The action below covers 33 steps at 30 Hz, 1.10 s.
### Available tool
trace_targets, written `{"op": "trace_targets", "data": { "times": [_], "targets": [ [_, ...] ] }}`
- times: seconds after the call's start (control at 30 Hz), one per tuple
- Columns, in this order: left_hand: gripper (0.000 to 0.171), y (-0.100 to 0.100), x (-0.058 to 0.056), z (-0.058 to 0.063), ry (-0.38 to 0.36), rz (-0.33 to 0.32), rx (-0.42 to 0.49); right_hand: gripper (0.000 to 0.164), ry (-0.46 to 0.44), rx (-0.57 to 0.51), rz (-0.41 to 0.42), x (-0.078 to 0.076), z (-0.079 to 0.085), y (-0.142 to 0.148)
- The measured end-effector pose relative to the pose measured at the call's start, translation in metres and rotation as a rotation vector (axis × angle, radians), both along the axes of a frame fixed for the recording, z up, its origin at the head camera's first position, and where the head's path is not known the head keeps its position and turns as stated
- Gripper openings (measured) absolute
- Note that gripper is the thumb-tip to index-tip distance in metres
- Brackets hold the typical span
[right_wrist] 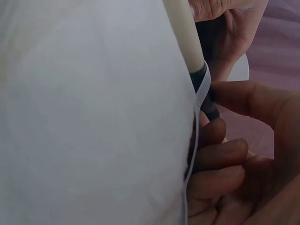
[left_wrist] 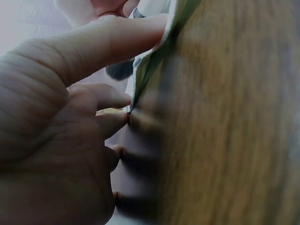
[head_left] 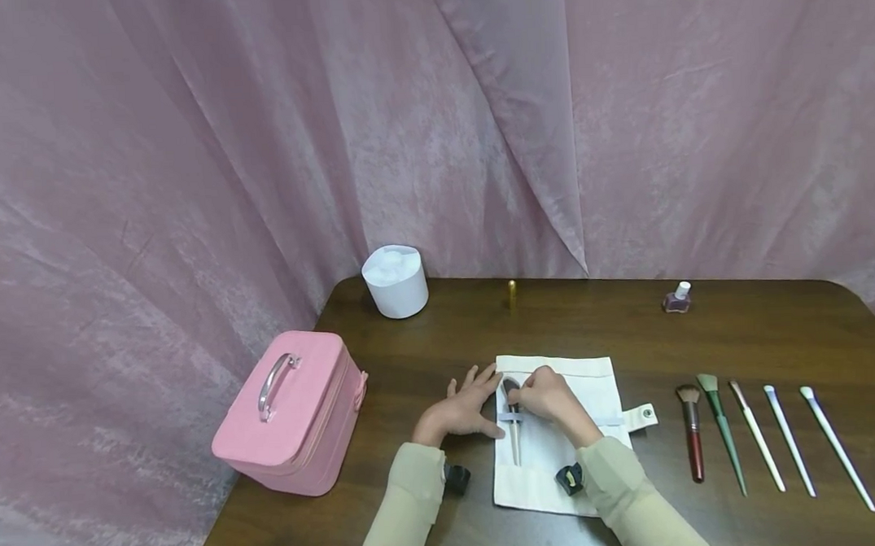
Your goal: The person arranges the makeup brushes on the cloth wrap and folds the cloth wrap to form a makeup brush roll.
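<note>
A white fabric brush roll [head_left: 538,487] lies flat at the front of the table. Along its left edge, my left hand [head_left: 464,409] rests with spread, fairly straight fingers; its thumb and fingertips touch the edge in the left wrist view. A makeup brush with dark bristles [left_wrist: 120,70] and a pale handle [right_wrist: 186,37] lies on the roll, under a thin elastic band [right_wrist: 204,86]. My right hand [head_left: 549,394] has curled fingers and pinches the brush at its dark section beside the band. The exact fingertip contact is partly hidden.
To the right lie several brushes, including a red-handled brush [head_left: 692,433] and a green brush [head_left: 723,436]. A pink case [head_left: 289,410] stands left. Behind are a white tissue roll [head_left: 396,283], a small gold tube [head_left: 512,293] and a nail polish bottle [head_left: 677,297].
</note>
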<state>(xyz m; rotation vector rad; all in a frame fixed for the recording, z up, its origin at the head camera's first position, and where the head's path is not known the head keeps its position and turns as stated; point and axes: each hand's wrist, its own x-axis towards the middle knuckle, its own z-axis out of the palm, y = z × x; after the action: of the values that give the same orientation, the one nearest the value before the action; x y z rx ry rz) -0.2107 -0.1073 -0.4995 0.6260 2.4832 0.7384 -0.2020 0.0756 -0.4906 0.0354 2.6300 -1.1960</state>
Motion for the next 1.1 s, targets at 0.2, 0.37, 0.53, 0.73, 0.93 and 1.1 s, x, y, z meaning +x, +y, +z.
{"op": "trace_targets", "data": {
  "times": [0.2, 0.37, 0.53, 0.73, 0.93, 1.1],
  "targets": [
    [0.097, 0.0003, -0.0009, -0.0029, -0.003, 0.002, -0.011, 0.043, 0.004, 0.02, 0.02, 0.0034, 0.0019, -0.001],
    [0.097, 0.0004, -0.0009, -0.0039, -0.006, 0.004, -0.011, 0.04, -0.014, 0.024, 0.012, 0.0037, 0.0016, -0.0004],
    [0.097, 0.001, -0.0005, -0.0019, -0.005, 0.006, -0.015, 0.039, -0.017, -0.001, -0.027, 0.0022, 0.0009, 0.0007],
    [0.097, 0.0011, -0.0005, -0.0008, -0.008, 0.001, -0.02, 0.038, -0.026, 0.023, 0.004, 0.0023, -0.0003, 0.0019],
    [0.097, 0.0014, -0.0024, -0.0026, -0.004, 0.006, -0.018, 0.038, 0.001, 0.042, 0.021, 0.003, 0.0015, 0.0025],
    [0.097, 0.0017, -0.0017, -0.0039, -0.004, 0.012, -0.025, 0.033, -0.005, 0.008, 0.033, 0.0065, 0.0056, 0.0088]
  ]
}}
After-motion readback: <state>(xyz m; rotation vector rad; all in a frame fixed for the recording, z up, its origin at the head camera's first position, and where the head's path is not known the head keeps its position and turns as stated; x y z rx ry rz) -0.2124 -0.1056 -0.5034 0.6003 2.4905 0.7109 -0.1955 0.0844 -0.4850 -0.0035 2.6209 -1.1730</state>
